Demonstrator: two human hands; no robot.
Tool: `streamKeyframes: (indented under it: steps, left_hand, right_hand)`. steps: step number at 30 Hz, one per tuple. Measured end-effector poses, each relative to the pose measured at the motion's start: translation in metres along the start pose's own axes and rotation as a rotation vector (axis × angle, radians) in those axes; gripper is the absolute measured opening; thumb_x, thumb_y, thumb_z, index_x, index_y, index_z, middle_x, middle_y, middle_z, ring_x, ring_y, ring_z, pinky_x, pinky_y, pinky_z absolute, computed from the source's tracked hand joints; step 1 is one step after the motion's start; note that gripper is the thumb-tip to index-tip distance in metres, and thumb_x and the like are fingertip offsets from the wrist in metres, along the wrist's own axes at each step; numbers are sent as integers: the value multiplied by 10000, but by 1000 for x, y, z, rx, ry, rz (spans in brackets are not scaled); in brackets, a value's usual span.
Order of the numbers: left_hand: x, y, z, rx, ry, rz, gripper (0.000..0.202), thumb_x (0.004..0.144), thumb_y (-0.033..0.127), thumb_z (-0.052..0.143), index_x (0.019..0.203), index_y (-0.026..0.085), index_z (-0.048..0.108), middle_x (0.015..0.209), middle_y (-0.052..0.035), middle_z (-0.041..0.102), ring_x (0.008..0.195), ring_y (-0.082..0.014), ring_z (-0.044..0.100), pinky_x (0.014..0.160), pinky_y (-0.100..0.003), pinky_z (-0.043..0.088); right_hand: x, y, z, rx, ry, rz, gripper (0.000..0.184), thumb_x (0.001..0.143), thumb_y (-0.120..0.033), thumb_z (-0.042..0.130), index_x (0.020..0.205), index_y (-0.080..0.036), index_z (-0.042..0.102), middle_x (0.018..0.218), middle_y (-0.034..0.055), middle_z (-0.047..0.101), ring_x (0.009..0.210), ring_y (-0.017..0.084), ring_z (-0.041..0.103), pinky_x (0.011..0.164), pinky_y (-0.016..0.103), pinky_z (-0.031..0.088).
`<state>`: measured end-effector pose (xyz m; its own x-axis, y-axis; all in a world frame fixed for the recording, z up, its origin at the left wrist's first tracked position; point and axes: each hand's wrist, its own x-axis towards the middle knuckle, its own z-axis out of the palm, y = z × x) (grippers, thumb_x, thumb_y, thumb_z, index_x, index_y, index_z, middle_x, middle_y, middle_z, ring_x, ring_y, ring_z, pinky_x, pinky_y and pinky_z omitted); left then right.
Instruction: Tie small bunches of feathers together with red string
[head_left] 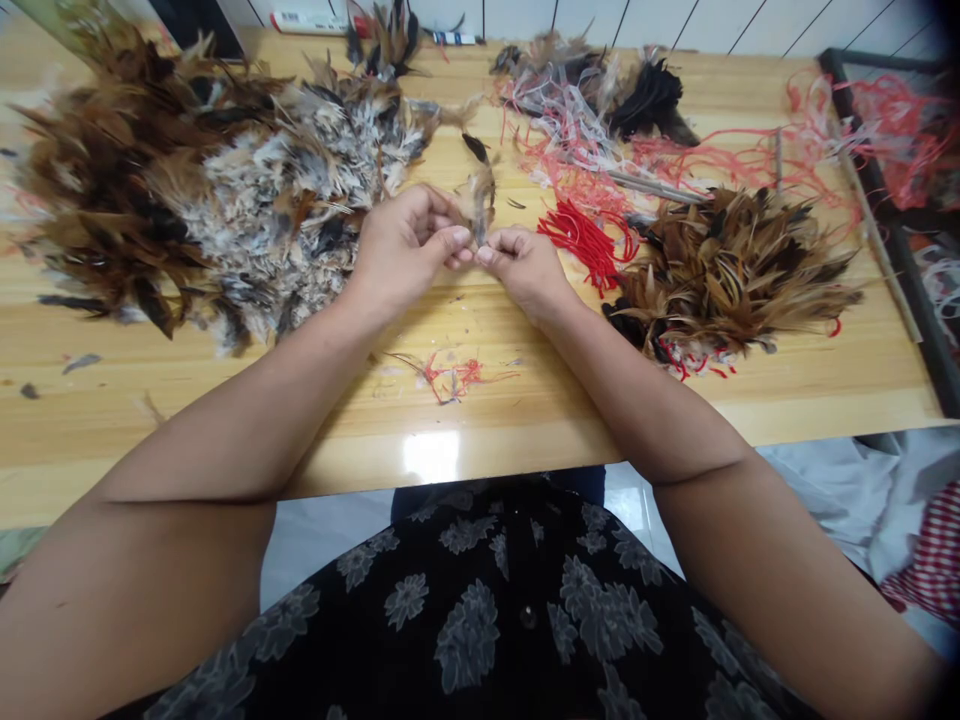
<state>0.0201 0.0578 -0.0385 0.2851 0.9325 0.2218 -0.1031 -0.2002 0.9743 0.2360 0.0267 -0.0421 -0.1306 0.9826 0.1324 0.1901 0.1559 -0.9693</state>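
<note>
Over the middle of the wooden table, my left hand (pixel 420 240) and my right hand (pixel 519 262) meet with pinched fingertips. Between them stands a small bunch of feathers (pixel 481 195), brown and grey with a dark tip, pointing away from me. Both hands appear to grip it at its lower end; the exact hold is partly hidden by the fingers. Left of my left hand spreads a large heap of brown and grey feathers (pixel 262 190). Near my right hand lie a bundle of red threads (pixel 581 240) and a pile of brown feathers (pixel 739 270).
Pink and white strings (pixel 559 115) tangle at the back right beside a black feather tuft (pixel 652 100). A dark frame (pixel 892 230) stands at the right edge. Red thread scraps (pixel 454 377) lie near the table's front. A marker (pixel 311 22) rests by the wall.
</note>
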Motion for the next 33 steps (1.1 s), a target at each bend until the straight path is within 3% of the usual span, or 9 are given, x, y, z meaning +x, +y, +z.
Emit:
streamKeyframes:
  steps: [3, 7, 11, 16, 21, 24, 28, 33]
  left_hand:
    - [3, -6, -5, -59, 20, -6, 741, 862, 812, 1261, 1066, 326, 738, 885, 10, 813, 949, -295, 847, 825, -470, 685]
    - [2, -2, -9, -116, 80, -56, 908, 659, 927, 1291, 974, 326, 688, 925, 20, 857, 1027, -312, 853, 873, -492, 722]
    - [-3, 10, -5, -105, 30, -84, 849, 690, 877, 1302, 961, 328, 714, 918, 0, 801, 1062, -310, 829, 884, -499, 698]
    - [-7, 17, 4, -53, -17, -85, 773, 822, 873, 1236, 946, 335, 695, 795, 2, 685, 979, -299, 806, 808, -498, 647]
    - [-9, 17, 9, 12, 72, -111, 727, 901, 731, 1260, 969, 295, 682, 842, 13, 763, 944, -251, 830, 816, -424, 663]
    - [-9, 16, 13, 2, 129, -113, 643, 975, 539, 1261, 950, 274, 676, 825, 18, 766, 883, -227, 854, 780, -370, 688]
    - [-8, 18, 19, -48, 167, -119, 560, 975, 313, 1254, 910, 259, 700, 782, 28, 747, 801, -215, 864, 719, -316, 711]
    - [-10, 18, 20, -58, 101, -80, 534, 1002, 327, 1226, 919, 259, 703, 825, 7, 764, 808, -219, 866, 713, -326, 719]
  right_hand:
    - [0, 0, 0, 56, 31, -19, 508, 1158, -269, 902, 799, -251, 544, 873, -28, 559, 928, 167, 564, 966, 339, 486]
    - [1, 1, 0, 131, 82, -9, 610, 1125, -449, 1012, 805, -260, 529, 833, -47, 492, 886, 154, 509, 910, 321, 466]
    - [1, -1, 1, 158, 92, 34, 631, 1108, -484, 1034, 798, -256, 533, 810, -54, 471, 849, 144, 474, 851, 308, 442]
    - [-1, -5, 2, 98, 102, 42, 499, 1114, -288, 1009, 811, -238, 615, 826, -53, 528, 877, 143, 522, 902, 308, 472]
    - [-1, -4, 1, 79, 62, 25, 508, 1124, -266, 989, 776, -231, 620, 830, -45, 539, 897, 151, 544, 938, 321, 477]
    - [-1, -2, 1, 76, 46, 25, 492, 1083, -300, 1036, 788, -230, 649, 850, -42, 561, 913, 159, 565, 951, 328, 485]
    - [-2, 0, 1, 68, 34, 38, 434, 1076, -336, 1041, 816, -229, 710, 895, -24, 638, 928, 173, 591, 962, 342, 498]
    - [-3, -5, 0, 27, 35, 51, 508, 1018, -532, 1109, 823, -253, 733, 921, -12, 681, 926, 191, 604, 952, 354, 539]
